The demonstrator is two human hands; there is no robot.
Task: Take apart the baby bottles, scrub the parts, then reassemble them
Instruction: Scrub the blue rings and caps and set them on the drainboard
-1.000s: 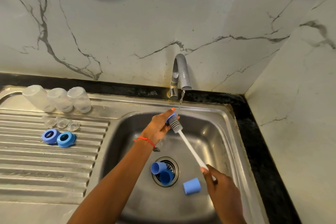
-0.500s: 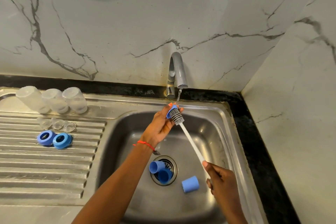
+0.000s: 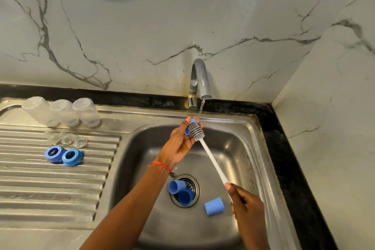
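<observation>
- both hands are busy under the tap: the left hand (image 3: 179, 144) curls its fingers round a small blue ring (image 3: 189, 127), holding it up beneath the thin stream so the water can rinse what gets loosened.
- the right hand (image 3: 246, 205) grips the far end of the bottle brush (image 3: 211, 158), a long white handle with a grey ribbed head; the head lies against the blue ring, apparently scrubbing it, and the long grip probably leaves room to twist.
- the tap (image 3: 199, 81) is a curved grey metal spout, running.
- the sink (image 3: 243, 128) is brushed steel, and three blue caps (image 3: 214, 206) lie near the drain, two of them touching over the strainer, likely waiting their turn.
- on the ribbed draining board (image 3: 50, 184), three cloudy plastic bottles (image 3: 63, 112) stand mouth down in a row, seemingly to drip dry.
- in front of them sit three clear soft teats (image 3: 67, 138), small and domed.
- two blue screw rings (image 3: 64, 154) rest just beside each other, nearer the viewer.
- judged from this layout, dismantling looks done, scrubbing is under way and reassembly has not begun.
</observation>
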